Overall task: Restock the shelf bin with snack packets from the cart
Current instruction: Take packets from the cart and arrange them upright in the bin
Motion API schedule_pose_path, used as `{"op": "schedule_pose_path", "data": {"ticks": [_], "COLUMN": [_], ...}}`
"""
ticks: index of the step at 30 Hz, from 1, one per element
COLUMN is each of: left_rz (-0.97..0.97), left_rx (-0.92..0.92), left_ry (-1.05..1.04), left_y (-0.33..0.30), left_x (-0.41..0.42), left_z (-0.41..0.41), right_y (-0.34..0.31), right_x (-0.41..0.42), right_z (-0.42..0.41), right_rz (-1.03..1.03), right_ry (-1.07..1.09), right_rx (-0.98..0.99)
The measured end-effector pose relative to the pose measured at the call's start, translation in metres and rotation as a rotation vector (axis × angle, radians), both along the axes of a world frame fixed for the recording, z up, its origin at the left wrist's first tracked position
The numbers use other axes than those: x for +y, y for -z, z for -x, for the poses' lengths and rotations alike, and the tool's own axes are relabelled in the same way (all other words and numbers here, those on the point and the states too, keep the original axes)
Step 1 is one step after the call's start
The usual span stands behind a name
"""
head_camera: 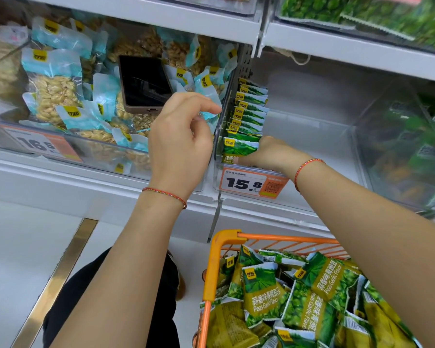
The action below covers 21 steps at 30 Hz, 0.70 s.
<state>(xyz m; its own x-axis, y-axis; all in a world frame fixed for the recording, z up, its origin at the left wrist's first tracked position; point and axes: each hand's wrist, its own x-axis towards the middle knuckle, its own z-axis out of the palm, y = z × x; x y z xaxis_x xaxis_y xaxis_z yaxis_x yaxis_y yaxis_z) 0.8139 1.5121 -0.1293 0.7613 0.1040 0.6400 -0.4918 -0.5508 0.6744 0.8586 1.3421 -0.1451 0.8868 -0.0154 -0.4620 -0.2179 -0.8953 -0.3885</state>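
Observation:
A clear shelf bin (312,116) holds a row of green pea snack packets (249,109) standing along its left wall. My right hand (264,154) reaches into the bin and grips the frontmost green packet (239,146) of that row. My left hand (181,136) hovers in front of the bin's left wall, fingers loosely curled, holding nothing. Below, an orange cart (211,272) is piled with several green "Peas Garlic Flavor" packets (264,292).
The bin to the left holds blue-and-clear nut packets (55,91) with a dark phone (143,84) lying on top. Price tags reading 15.8 (251,183) and 16.5 (38,144) hang on the bin fronts. Green packets (412,151) fill the bin at right. A shelf runs overhead.

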Motion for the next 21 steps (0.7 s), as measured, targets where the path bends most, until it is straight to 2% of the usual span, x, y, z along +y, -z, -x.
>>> {"op": "schedule_pose_path", "data": {"ticks": [5,11,18,21], "left_rz": [-0.006,-0.026,-0.041,-0.01], "left_rx": [0.018,0.038,0.047,0.014], "left_ry": [0.001,0.002,0.008,0.013], "left_y": [0.0,0.001,0.003,0.0], "left_x": [0.003,0.002,0.002,0.0], "left_z": [-0.001,-0.001,-0.001,0.001], "right_y": [-0.004,-0.006,-0.011,-0.027], "right_x": [-0.003,-0.008,-0.018,-0.026], "right_z": [0.002,0.001,0.009,0.02], "right_rz": [-0.017,-0.167,-0.09,-0.075], "right_ry": [0.021,0.13,0.075,0.08], "right_rx": [0.056,0.071,0.059,-0.005]}}
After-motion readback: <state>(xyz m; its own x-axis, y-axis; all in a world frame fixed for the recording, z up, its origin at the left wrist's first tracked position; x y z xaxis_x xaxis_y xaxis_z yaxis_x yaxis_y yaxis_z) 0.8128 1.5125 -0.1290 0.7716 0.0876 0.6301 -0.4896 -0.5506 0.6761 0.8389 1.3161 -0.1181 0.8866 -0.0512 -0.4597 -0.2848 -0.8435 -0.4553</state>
